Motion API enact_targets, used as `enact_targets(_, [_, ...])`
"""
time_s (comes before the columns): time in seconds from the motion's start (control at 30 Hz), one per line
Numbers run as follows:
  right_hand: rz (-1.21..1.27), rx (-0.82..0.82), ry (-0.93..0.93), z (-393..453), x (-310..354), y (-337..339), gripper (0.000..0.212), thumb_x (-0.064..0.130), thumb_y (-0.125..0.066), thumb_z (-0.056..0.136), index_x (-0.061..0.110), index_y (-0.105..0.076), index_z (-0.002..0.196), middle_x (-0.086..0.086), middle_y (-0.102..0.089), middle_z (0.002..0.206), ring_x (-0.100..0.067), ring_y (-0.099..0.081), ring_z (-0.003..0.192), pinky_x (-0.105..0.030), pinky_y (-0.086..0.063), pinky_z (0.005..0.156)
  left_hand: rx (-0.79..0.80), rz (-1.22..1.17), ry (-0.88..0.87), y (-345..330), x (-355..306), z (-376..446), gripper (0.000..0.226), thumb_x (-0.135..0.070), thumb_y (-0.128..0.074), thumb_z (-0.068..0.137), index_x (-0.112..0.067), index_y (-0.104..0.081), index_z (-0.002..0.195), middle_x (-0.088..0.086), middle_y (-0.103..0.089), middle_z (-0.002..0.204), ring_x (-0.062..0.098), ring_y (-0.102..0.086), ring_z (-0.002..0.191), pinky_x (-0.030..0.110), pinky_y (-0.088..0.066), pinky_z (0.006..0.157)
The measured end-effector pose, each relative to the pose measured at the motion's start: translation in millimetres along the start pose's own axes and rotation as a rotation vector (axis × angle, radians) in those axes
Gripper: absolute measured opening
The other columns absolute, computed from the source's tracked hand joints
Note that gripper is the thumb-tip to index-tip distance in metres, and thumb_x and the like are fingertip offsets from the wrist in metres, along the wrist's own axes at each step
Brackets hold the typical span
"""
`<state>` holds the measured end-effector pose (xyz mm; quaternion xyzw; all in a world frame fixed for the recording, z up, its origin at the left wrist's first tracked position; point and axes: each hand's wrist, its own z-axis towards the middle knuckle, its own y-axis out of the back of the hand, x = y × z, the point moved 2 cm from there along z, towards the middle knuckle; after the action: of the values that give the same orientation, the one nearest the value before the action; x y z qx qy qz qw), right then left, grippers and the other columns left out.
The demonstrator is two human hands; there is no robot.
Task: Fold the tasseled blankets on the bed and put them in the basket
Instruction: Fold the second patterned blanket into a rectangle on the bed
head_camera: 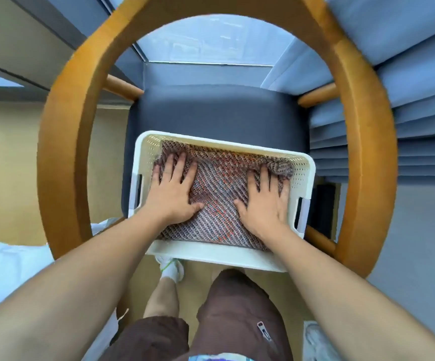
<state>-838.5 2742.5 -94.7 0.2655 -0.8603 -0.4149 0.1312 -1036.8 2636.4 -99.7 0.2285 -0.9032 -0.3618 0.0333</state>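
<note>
A folded woven blanket [219, 194], patterned in red, grey and white, lies inside a white perforated basket [211, 256]. Its tassels bunch at the basket's far right corner [280, 168]. My left hand [170, 191] lies flat on the blanket's left side with fingers spread. My right hand [263, 201] lies flat on the right side, fingers also spread. Both palms press down on the fabric and neither hand grips it. The basket rests on the dark grey seat of a chair [211, 113].
The chair's curved wooden frame [65, 142] rings the seat and basket. White bedding [8, 269] shows at the lower left. Blue-grey curtains [406, 74] hang on the right, and a window is behind the chair. My legs and white shoes stand below the basket.
</note>
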Motion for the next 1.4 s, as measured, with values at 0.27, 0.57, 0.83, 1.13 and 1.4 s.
enact_targets(0.27, [0.224, -0.077, 0.24, -72, 66, 123, 0.073, 0.053, -0.05, 0.098, 0.025, -0.024, 0.159, -0.012, -0.014, 0.169, -0.033, -0.017, 0.153, -0.05, -0.02, 0.122, -0.445, -0.43, 0.094, 102, 22, -135, 0.056, -0.039, -0.059, 0.094, -0.017, -0.048, 0.145, 0.008, -0.046, 0.151, 0.026, -0.039, 0.14, 0.043, -0.034, 0.116])
enact_targets(0.57, [0.065, -0.237, 0.635, -193, 228, 195, 0.072, 0.054, -0.052, 0.098, 0.023, -0.028, 0.158, -0.012, -0.026, 0.165, -0.033, -0.026, 0.149, -0.045, -0.028, 0.12, -0.766, -0.569, 0.439, 89, 165, -353, 0.059, -0.043, -0.06, 0.091, -0.02, -0.048, 0.144, 0.008, -0.052, 0.144, 0.03, -0.048, 0.128, 0.039, -0.044, 0.105])
enact_targets(0.83, [-0.023, -0.222, 0.976, -385, 418, 107, 0.067, 0.048, -0.057, 0.096, 0.022, -0.036, 0.153, -0.004, -0.039, 0.155, -0.028, -0.041, 0.137, -0.039, -0.04, 0.108, -0.932, -0.77, 0.81, -104, 258, -616, 0.058, -0.041, -0.061, 0.094, -0.02, -0.048, 0.146, 0.008, -0.05, 0.148, 0.029, -0.049, 0.132, 0.037, -0.043, 0.103])
enact_targets(1.13, [-0.283, -0.055, 1.235, -521, 560, -22, 0.068, 0.054, -0.053, 0.097, 0.025, -0.033, 0.155, -0.001, -0.041, 0.154, -0.023, -0.044, 0.136, -0.034, -0.039, 0.106, -0.974, -1.211, 1.3, -334, 281, -811, 0.059, -0.046, -0.057, 0.096, -0.025, -0.041, 0.149, 0.004, -0.045, 0.152, 0.026, -0.047, 0.135, 0.037, -0.043, 0.102])
enact_targets(1.4, [-0.427, 0.045, 1.275, -538, 683, -90, 0.066, 0.049, -0.061, 0.095, 0.02, -0.041, 0.151, -0.006, -0.05, 0.147, -0.026, -0.054, 0.129, -0.034, -0.046, 0.096, -0.911, -1.444, 1.635, -464, 306, -872, 0.057, -0.046, -0.059, 0.093, -0.023, -0.048, 0.144, 0.003, -0.053, 0.147, 0.026, -0.049, 0.133, 0.036, -0.043, 0.1])
